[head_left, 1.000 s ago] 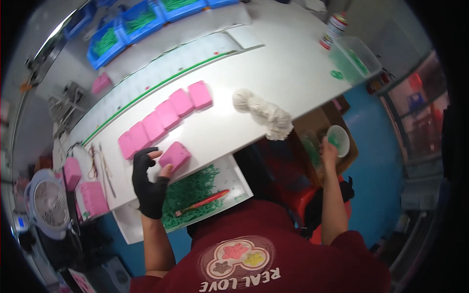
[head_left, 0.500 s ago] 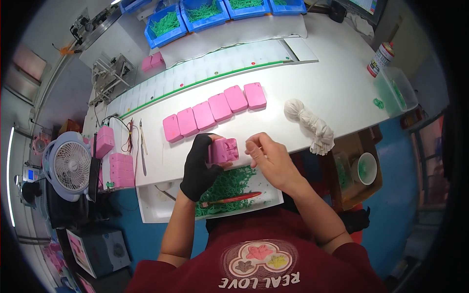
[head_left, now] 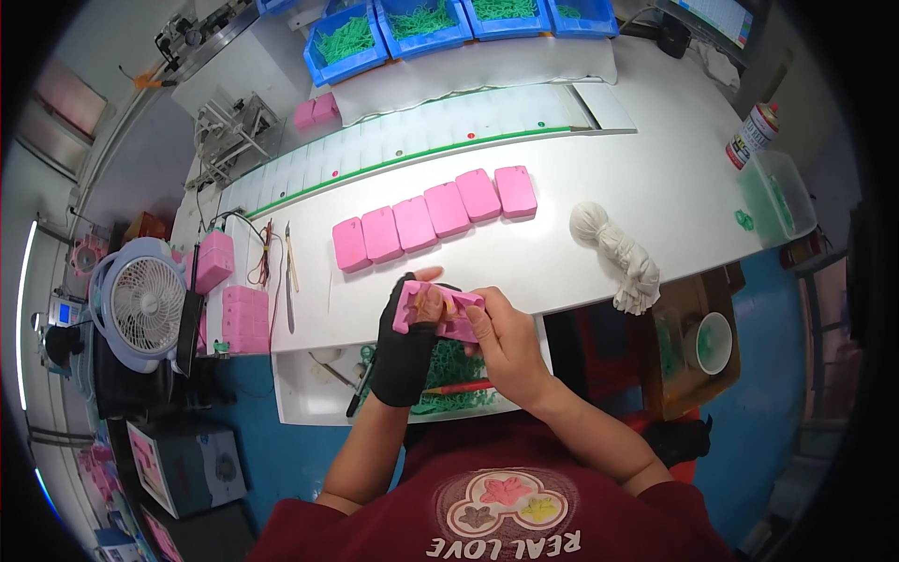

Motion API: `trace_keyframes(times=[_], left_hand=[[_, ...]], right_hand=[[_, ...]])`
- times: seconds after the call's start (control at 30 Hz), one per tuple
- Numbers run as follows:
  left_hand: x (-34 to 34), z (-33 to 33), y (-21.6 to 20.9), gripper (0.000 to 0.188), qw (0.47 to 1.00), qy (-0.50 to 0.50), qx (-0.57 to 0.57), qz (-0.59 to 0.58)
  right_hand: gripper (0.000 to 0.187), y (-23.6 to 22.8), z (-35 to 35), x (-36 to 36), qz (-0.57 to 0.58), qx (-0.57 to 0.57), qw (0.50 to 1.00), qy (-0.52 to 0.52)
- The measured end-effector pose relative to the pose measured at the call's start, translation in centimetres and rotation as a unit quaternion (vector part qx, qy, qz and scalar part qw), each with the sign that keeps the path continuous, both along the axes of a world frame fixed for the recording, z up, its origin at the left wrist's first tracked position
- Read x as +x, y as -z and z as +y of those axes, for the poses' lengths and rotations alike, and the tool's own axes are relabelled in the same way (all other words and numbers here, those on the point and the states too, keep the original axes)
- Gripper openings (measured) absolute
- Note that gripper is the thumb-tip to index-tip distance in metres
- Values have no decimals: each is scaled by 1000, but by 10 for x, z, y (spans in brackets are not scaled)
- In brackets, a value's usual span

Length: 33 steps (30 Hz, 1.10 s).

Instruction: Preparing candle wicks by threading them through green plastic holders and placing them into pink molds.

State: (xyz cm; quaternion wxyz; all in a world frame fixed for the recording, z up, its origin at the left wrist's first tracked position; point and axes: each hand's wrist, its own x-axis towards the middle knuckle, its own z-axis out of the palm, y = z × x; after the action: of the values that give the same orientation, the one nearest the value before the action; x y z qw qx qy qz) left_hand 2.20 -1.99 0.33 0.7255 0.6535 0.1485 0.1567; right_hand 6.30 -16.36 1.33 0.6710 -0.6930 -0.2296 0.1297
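Observation:
A pink, rubbery-looking mould (head_left: 408,307) with hollows in it is held up between my two hands, above the front edge of the white table. My left hand (head_left: 405,361), in a black glove with bare fingertips, grips its left part, the thumb pressed into the cavity. My right hand (head_left: 513,351), bare, pinches its right end between thumb and fingers. Something yellowish shows in the hollow by my left thumb, too small to make out. Just beyond lies a slanting row of several pink blocks (head_left: 415,225).
Below my hands is a white drawer (head_left: 300,398) with green shreds and a red-handled tool (head_left: 461,386). A bundled white cloth (head_left: 613,253) lies to the right. Blue bins (head_left: 346,51) of green pieces stand at the back; a fan (head_left: 150,300) is at left.
My right hand has come from beside the mould onto its right end. The mould is turned and looks spread, with my left thumb now inside. The whole view has shifted slightly.

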Motion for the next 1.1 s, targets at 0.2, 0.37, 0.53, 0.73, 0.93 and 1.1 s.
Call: trace_keyframes(times=[0.2,0.37,0.53,0.73,0.93,1.1], left_hand=[[-1,-5,6,22,998,10,23,-50],[0,-16,7,20,971,-47,225,-60],[3,-13,8,24,959,-60,270,-67],[9,12,12,31,961,94,236,-111],[18,33,29,50,914,137,362,-122],[29,32,26,55,811,77,579,-34]], right_hand=[[28,19,3,5,-16,53,998,8],[29,13,0,9,27,-80,996,36],[24,11,-2,16,-17,-16,1000,-3],[24,28,-11,42,110,2,993,-49],[23,26,-5,57,202,-32,974,-95],[24,15,-8,56,-386,-199,896,91]])
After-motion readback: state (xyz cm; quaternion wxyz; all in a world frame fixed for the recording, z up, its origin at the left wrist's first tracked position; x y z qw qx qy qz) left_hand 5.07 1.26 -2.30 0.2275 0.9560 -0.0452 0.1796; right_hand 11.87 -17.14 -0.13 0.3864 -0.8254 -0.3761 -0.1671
